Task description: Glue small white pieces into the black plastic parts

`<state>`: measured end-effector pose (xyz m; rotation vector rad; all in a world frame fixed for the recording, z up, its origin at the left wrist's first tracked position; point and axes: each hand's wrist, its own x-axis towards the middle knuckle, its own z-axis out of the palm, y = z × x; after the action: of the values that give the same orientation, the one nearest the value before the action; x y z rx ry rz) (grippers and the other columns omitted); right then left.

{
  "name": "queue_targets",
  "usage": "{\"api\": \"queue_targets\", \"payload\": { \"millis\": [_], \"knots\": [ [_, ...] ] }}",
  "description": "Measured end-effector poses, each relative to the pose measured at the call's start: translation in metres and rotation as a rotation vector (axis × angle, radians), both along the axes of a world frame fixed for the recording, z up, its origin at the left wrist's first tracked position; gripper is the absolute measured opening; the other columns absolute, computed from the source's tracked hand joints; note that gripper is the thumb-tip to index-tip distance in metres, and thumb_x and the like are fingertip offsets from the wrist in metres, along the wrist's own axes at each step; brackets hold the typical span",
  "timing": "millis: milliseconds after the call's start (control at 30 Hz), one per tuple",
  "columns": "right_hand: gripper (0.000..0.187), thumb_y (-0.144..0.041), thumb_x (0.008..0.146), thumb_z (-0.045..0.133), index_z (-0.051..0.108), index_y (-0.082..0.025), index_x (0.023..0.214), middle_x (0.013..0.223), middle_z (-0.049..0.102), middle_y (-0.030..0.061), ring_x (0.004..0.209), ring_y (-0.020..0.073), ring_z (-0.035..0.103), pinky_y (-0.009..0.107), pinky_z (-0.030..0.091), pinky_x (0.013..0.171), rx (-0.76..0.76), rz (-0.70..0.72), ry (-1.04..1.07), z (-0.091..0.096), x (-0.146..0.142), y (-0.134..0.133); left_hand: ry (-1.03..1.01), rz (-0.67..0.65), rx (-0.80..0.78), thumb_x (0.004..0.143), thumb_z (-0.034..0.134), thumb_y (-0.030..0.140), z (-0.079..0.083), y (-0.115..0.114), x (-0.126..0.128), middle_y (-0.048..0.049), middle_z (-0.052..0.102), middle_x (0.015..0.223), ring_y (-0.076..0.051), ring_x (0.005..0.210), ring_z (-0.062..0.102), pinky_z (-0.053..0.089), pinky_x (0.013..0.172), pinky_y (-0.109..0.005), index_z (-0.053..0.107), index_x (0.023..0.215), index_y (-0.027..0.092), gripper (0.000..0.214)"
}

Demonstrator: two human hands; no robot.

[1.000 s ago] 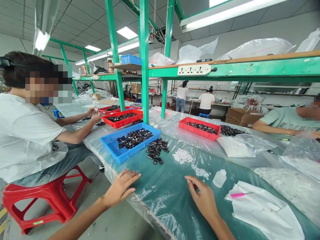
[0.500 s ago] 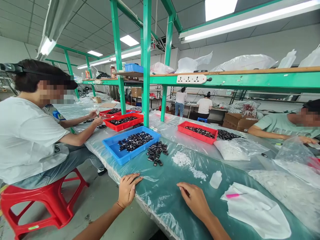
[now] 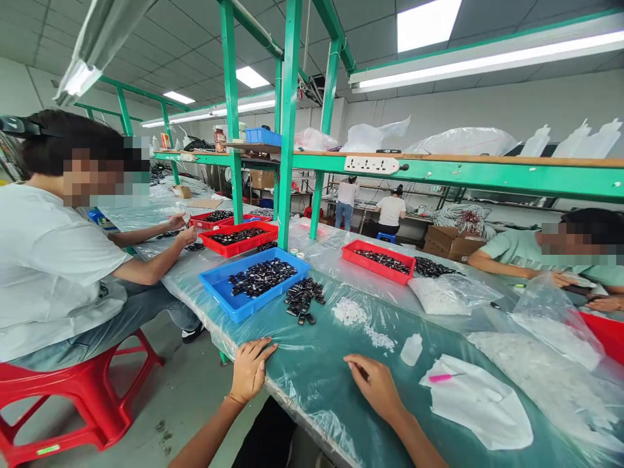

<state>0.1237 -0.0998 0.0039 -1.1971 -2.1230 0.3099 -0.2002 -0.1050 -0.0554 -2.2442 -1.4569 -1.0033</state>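
Long green desk (image 3: 341,383) w/ clear plastic sheet over it runs under the green shelf frame (image 3: 287,130). Co-worker in white tee (image 3: 43,273) sits to my left on a red stool (image 3: 73,390), hands near red trays (image 3: 238,237). Blue tray (image 3: 219,286) of small black parts sits ahead, a loose black pile (image 3: 303,299) just beside it, then white bits (image 3: 348,312) & a small white bottle (image 3: 411,350). White sheet w/ pink tool (image 3: 441,377) lies to the right. My left hand (image 3: 249,370) lies flat on the desk edge, fingers spread, holding nothing. My right hand (image 3: 375,385) rests palm-down on the plastic, fingers loosely curled, nothing in them; white bits are near, not touching.
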Motion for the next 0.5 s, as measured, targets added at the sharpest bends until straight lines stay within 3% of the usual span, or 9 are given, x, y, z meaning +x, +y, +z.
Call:
{"api": "queue_targets", "payload": {
  "millis": [233,500],
  "knots": [
    [0.033,-0.032,0.089,0.034,0.063,-0.027,0.104,0.086,0.068,0.0009,0.068,0.0160,0.063,0.026,0.047,0.059,0.063,-0.021,-0.018,-0.005,0.002,0.002,-0.036,-0.015,0.014,0.086,0.024,0.029,-0.008,0.001,-0.004,-0.0089,0.056,0.120,-0.025,0.108,0.050,0.039,0.087,-0.041,0.059,0.115,0.020,0.045],
    [0.029,-0.035,0.086,0.040,0.065,-0.030,0.102,0.091,0.069,0.0002,0.076,0.0184,0.065,0.032,0.051,0.069,0.058,0.015,-0.085,-0.018,-0.003,0.007,-0.189,0.021,-0.044,0.087,0.028,0.023,-0.001,-0.010,0.005,-0.0075,0.057,0.119,-0.025,0.110,0.050,0.038,0.091,-0.044,0.058,0.116,0.023,0.041]
  ]
}}
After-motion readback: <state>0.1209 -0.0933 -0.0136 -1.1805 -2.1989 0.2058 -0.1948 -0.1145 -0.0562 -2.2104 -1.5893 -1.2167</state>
